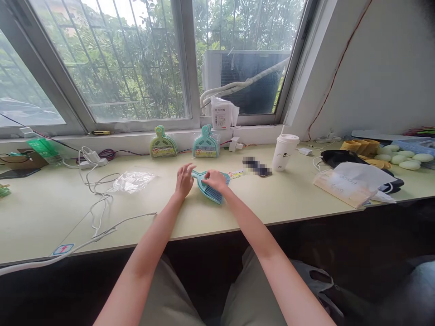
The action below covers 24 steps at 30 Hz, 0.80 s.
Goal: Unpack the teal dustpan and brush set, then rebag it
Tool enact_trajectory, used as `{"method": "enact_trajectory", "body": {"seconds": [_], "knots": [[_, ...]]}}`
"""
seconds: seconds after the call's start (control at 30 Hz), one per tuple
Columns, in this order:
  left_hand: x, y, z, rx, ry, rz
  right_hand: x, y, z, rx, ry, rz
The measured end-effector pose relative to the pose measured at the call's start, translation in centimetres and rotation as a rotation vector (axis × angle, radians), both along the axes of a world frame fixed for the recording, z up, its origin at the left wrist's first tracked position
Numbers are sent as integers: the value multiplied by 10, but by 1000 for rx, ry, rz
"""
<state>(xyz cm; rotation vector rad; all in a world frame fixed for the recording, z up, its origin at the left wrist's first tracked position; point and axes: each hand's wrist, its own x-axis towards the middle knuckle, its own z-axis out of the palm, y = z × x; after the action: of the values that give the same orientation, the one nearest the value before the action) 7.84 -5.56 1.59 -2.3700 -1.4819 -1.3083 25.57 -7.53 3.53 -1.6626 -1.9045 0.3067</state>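
Observation:
A teal mini brush and dustpan set [210, 189] lies flat on the pale desk [50, 213] in front of me. My right hand [216, 179] rests on top of it, fingers curled over its upper part. My left hand [184, 179] is at the handle end on the left, fingers spread and touching the handle. A small printed label card [236, 174] lies just right of the set. An empty clear plastic bag [132, 181] lies to the left of my hands.
Two packaged dustpan sets, green [163, 144] and teal [205, 144], lean on the window sill. A white lidded cup [284, 152], a white paper bag [351, 183], white cables [97, 194] and a charger [91, 159] lie around.

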Motion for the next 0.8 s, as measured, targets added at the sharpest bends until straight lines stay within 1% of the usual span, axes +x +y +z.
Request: {"method": "enact_trajectory", "body": {"seconds": [0.03,0.07,0.1,0.17,0.2,0.23,0.27,0.3,0.33,0.4,0.43,0.47,0.5,0.57,0.6,0.67,0.73,0.8], "knots": [[4,-2,4,-32,-177,-9,-2,-1,0,47,39,-42],[9,-5,7,-122,-340,-57,-5,-1,1,95,82,-86],[13,-7,10,-262,-472,-149,-6,-1,1,140,124,-120],[21,-10,12,-588,-623,-386,-7,-1,3,176,191,-123],[24,-10,11,-708,-666,-476,-5,0,4,161,216,-94],[25,-9,9,-776,-715,-517,-2,1,5,133,239,-65],[24,-7,7,-796,-780,-509,3,2,6,104,258,-56],[22,-4,5,-788,-861,-462,9,3,6,89,269,-82],[18,0,3,-771,-950,-399,17,4,5,87,265,-143],[7,9,2,-735,-1122,-287,33,7,2,100,190,-325],[1,12,2,-720,-1194,-261,40,9,-1,67,134,-393],[-6,15,3,-707,-1255,-254,46,10,-5,3,80,-429],[-12,17,4,-697,-1304,-260,50,12,-9,-81,34,-434],[-20,19,4,-686,-1359,-281,53,14,-17,-220,-30,-367],[-22,19,4,-688,-1368,-287,51,15,-19,-249,-52,-305],[-22,20,3,-699,-1378,-260,45,17,-22,-246,-74,-155],[-18,20,1,-723,-1399,-193,38,17,-22,-225,-55,-12],[-13,21,0,-748,-1438,-130,32,16,-20,-208,-24,66]]}}
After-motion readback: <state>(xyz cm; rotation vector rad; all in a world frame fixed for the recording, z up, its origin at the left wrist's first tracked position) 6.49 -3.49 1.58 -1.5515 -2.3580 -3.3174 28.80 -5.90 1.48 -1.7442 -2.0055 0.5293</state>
